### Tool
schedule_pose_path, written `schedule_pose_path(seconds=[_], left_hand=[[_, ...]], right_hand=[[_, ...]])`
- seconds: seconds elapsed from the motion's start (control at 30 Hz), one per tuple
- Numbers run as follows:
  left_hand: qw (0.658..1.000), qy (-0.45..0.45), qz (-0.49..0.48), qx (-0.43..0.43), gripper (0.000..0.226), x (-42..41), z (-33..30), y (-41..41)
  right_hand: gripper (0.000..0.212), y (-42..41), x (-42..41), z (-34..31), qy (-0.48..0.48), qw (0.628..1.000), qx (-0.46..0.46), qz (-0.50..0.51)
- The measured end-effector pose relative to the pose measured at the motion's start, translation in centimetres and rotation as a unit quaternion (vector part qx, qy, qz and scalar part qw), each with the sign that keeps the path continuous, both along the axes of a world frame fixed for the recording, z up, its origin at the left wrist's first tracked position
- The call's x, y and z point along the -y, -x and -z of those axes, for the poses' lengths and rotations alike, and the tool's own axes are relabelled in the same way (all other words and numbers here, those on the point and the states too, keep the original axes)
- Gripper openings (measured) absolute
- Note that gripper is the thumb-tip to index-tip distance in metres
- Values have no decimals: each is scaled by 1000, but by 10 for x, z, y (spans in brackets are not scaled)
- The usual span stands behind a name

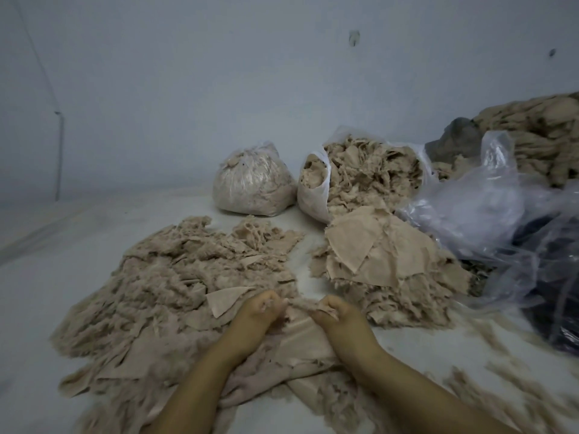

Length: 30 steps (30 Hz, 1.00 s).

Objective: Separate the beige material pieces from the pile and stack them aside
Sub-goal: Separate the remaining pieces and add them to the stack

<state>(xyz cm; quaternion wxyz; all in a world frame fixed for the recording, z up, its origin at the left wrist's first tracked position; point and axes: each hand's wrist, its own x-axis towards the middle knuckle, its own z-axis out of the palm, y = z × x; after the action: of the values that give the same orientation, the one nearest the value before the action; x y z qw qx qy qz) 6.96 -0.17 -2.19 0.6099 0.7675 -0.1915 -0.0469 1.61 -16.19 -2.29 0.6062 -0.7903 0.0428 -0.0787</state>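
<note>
Both hands, left hand (258, 310) and right hand (336, 313), pinch a frayed beige piece (297, 333) between the loose pile (175, 286) and the stack (385, 264).

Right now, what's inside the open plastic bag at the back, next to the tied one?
The open plastic bag is stuffed with frayed beige scraps, heaped above its rim. Anything deeper down is covered by those scraps and the bag's wall.

Bare forearms and hands (294, 314), no sleeves visible.
</note>
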Motion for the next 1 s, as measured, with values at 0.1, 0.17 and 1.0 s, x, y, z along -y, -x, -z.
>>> schedule_pose_path(seconds=[0.1,0.17,1.0], left_hand=[[988,66,-141,-9,32,-12,0,-10],[986,21,-164,10,34,-18,2,-13],[998,9,-15,-54,19,34,-10,32]], right_hand=[[27,-1,9,4,-37,999,-17,9],[29,-2,13,5,-70,997,-35,-1],[23,-14,3,-23,-221,961,99,132]])
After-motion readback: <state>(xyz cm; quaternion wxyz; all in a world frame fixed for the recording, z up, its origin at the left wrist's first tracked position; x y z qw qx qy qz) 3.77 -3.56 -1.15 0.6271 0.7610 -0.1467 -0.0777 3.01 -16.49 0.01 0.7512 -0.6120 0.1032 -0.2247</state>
